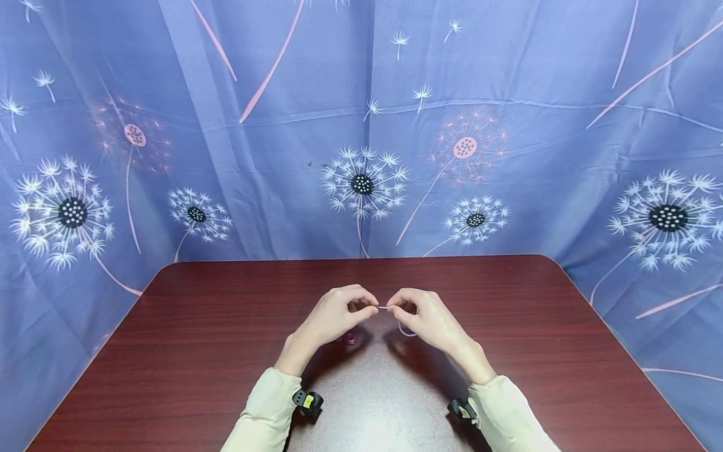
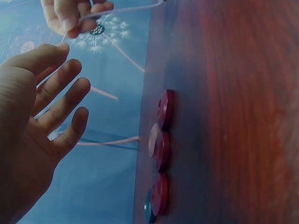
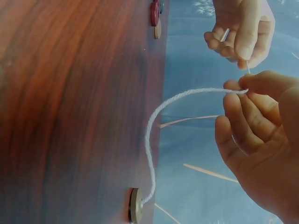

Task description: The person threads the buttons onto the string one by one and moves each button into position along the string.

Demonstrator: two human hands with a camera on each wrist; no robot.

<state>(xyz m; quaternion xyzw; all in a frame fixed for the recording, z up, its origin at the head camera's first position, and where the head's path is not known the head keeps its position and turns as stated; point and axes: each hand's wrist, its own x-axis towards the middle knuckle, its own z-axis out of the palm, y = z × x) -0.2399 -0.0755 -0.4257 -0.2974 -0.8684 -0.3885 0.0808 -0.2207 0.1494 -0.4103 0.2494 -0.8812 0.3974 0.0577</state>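
My left hand (image 1: 339, 314) and right hand (image 1: 429, 317) meet fingertip to fingertip above the table, a small gap between them. A short, thin pale strand (image 1: 382, 307) spans that gap, pinched at each end by thumb and fingers. From the right fingertips a white-lilac cord (image 3: 161, 105) curves down to a brass-coloured disc (image 3: 136, 205) standing at the table surface. In the left wrist view the other fingers of the left hand (image 2: 42, 102) are spread loosely. Whether the strand is the cord's own tip or a separate thin piece, I cannot tell.
Several button-like discs lie on the dark red wooden table (image 1: 198, 351) below the left hand: dark red ones (image 2: 162, 151), a pale one (image 2: 153, 140) and a teal one (image 2: 149, 207). A blue curtain with dandelion prints (image 1: 294, 157) hangs behind and beside the table.
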